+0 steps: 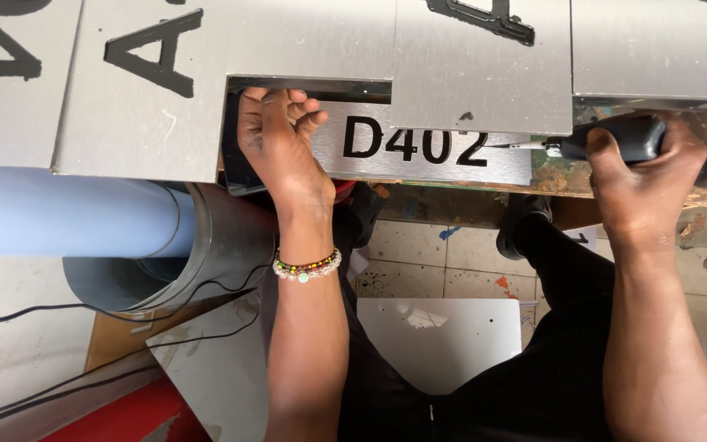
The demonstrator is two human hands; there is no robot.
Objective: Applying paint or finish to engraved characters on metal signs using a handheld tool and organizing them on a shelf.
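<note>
A small brushed-metal sign plate (501, 164) with black characters lies at the edge of a worn workbench (697, 196). My left hand (276, 135) presses flat on the plate's left end, fingers spread, a beaded bracelet on the wrist. My right hand (644, 176) grips a black power tool (623, 135) whose thin tip touches the plate's right edge. Larger metal sheets (141, 106) with black letters overlap the plate from above.
A pale blue pipe (51, 211) and a grey rolled metal sheet (214, 237) lie at the left. Black cables (83, 307) run across them. A white metal panel (443, 336) rests on the tiled floor (468, 262) below, beside my dark trousers.
</note>
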